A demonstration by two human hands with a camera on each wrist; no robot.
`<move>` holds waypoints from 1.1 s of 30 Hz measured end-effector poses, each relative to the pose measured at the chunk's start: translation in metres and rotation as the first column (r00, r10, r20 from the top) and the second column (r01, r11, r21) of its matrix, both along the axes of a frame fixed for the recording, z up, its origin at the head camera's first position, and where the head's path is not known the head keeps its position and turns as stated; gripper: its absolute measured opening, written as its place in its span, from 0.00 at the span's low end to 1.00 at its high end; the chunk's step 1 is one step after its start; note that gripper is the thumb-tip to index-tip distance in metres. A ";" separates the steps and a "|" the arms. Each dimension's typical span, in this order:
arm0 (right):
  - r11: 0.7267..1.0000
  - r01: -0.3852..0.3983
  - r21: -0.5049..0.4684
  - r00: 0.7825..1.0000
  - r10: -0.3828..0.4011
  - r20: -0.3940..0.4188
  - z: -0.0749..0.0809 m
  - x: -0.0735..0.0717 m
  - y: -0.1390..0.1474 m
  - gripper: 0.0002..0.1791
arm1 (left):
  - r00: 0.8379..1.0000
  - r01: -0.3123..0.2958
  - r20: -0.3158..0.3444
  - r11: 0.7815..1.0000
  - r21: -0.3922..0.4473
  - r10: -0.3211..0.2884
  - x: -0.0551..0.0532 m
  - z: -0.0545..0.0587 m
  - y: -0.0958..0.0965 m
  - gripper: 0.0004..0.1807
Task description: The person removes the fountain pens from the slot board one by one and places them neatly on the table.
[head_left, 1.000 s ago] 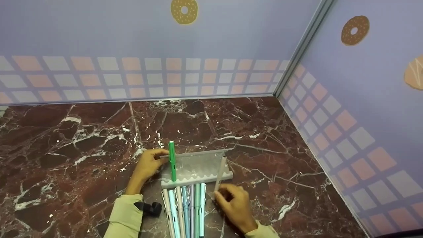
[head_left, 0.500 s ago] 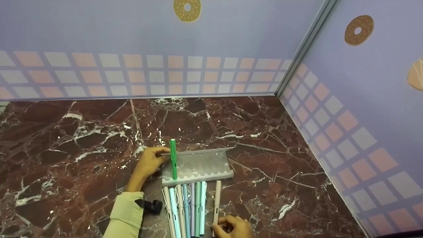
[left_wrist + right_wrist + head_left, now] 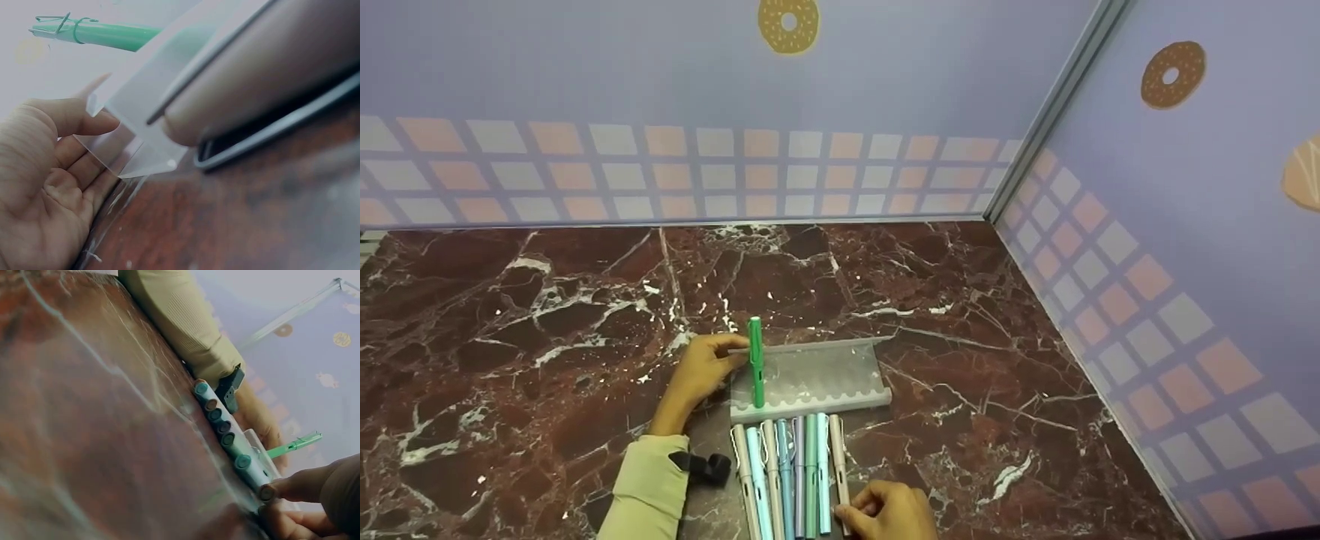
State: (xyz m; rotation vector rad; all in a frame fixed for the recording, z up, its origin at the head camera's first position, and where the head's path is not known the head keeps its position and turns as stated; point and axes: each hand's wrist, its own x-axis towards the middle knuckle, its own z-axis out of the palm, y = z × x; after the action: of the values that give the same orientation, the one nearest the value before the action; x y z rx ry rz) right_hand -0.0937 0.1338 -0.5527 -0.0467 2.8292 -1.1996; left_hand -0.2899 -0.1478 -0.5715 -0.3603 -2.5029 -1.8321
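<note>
A clear plastic pen rack (image 3: 825, 373) with a scalloped front edge lies on the marble-patterned table. One green pen (image 3: 757, 364) rests in its leftmost part, cap up. My left hand (image 3: 699, 379) grips the rack's left end; in the left wrist view the thumb lies over the plastic wall (image 3: 138, 107), with fingers behind and below. At the right end of a row of pens, my right hand (image 3: 891, 511) pinches the lower end of a beige pen (image 3: 838, 454). The right wrist view shows thumb and fingertip at that pen's end (image 3: 266, 493).
Several pens in beige, light blue, blue, purple and green, among them a dark green pen (image 3: 811, 472), lie side by side in front of the rack. A black wrist mount (image 3: 706, 468) sits beside the left sleeve. Patterned walls (image 3: 840, 172) bound the table behind and at right.
My right hand has drawn the beige pen back from the rack's right side, then leftward beside the row of pens. The left hand, rack and green pen stay in place.
</note>
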 end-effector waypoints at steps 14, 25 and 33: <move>0.975 -0.214 0.067 0.927 0.224 -0.300 0.034 -0.107 -0.056 0.15 | 1.000 0.000 -0.005 1.000 0.009 0.000 0.001 -0.001 0.000 0.07; 0.945 -0.301 -0.126 0.951 0.288 -0.109 0.024 -0.151 -0.095 0.10 | 1.000 0.014 -0.011 0.999 0.052 -0.013 0.002 0.000 0.005 0.07; 0.941 -0.267 -0.207 0.960 0.241 -0.142 0.023 -0.154 -0.087 0.06 | 0.999 0.034 0.021 0.997 0.071 -0.036 0.003 0.002 -0.001 0.10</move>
State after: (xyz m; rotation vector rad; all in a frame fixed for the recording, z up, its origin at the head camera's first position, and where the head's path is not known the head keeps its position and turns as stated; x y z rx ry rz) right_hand -0.2476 0.0463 -0.5300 -0.4937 2.6552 -1.4868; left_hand -0.2873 -0.1485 -0.5692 -0.3868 -2.4536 -1.9416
